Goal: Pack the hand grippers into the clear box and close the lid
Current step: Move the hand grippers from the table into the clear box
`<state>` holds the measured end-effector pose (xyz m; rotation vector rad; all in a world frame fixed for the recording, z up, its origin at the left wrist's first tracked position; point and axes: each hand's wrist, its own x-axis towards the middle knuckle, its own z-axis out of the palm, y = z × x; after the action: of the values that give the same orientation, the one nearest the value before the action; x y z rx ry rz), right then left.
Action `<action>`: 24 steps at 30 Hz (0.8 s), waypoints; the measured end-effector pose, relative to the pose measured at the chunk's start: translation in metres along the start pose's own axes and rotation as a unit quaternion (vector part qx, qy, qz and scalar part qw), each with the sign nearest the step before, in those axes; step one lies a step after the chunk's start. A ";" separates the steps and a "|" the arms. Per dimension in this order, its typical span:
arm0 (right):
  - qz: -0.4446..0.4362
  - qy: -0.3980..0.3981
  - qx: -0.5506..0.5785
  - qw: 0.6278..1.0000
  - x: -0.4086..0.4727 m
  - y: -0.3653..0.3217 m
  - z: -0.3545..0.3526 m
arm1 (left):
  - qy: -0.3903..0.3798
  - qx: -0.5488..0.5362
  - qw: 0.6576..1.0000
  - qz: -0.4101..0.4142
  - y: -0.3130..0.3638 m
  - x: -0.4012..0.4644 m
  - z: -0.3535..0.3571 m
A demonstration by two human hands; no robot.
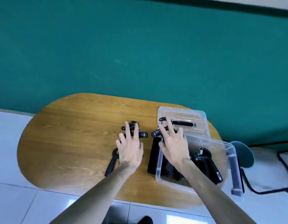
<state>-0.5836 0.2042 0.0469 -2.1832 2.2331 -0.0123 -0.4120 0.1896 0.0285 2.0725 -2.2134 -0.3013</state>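
A clear box (229, 147) stands on the right of the wooden table (72, 126), with black hand grippers (206, 160) inside. Its clear lid (203, 115) lies flat behind it, and a hand gripper (183, 123) lies on the lid. My left hand (130, 146) stretches with straight fingers over a black hand gripper (142, 134) on the table. My right hand (172, 143) reaches with spread fingers over another hand gripper (156, 133) at the lid's near left corner. One more hand gripper (111, 162) lies left of my left wrist.
A flat black slab (153, 154) lies against the box's left wall. A grey handle piece (236, 173) hangs at the box's right side. A round dark stool (244, 152) and black cables (285, 172) are to the right of the table, over white floor tiles.
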 end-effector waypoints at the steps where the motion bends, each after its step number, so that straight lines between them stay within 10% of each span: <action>1: 0.009 0.003 0.003 1.000 -0.004 0.007 -0.002 | 0.003 -0.004 1.000 0.005 0.008 -0.001 -0.001; 24: 0.189 0.012 0.056 0.980 -0.092 0.140 0.016 | -0.032 -0.015 0.992 0.119 0.145 -0.031 0.038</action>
<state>-0.7209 0.2994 0.0289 -1.6826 2.5513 -0.1547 -0.5586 0.2317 0.0234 1.7824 -2.4461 -0.3802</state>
